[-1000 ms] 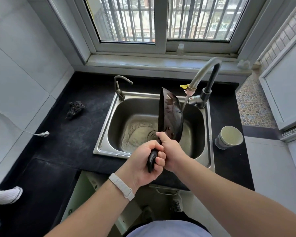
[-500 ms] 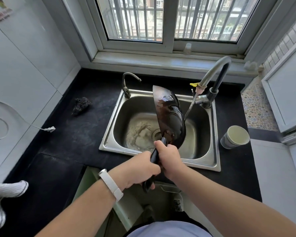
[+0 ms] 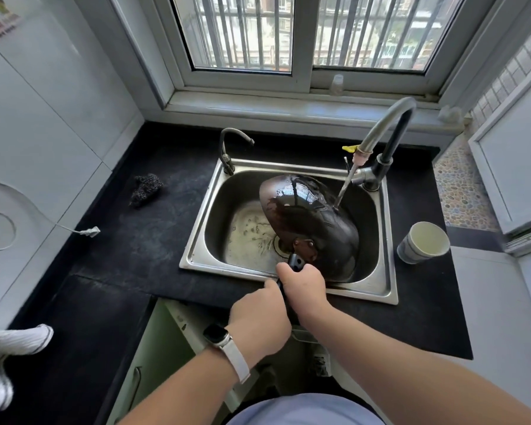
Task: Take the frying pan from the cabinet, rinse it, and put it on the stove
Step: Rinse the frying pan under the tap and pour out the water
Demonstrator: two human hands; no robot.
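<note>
The black surface [image 3: 154, 240] holds a steel sink [image 3: 390, 289]. The frying pan [image 3: 313, 222] was standing up on its edge a moment ago. Now it is turned over inside the sink, bottom side up, so the back is getting rinsed. That looks like the last part of the washing, before the stove. Water from the tap [image 3: 387, 124] hits the pan's dark, wet, shiny back. Both hands, the left hand [image 3: 258, 320] and the right hand [image 3: 304, 286], are closed tight around the black handle [image 3: 295, 262].

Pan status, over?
Both hands, left and right, gripping handle. Pan bottom-up over sink, water hitting it. Nothing in the way.
</note>
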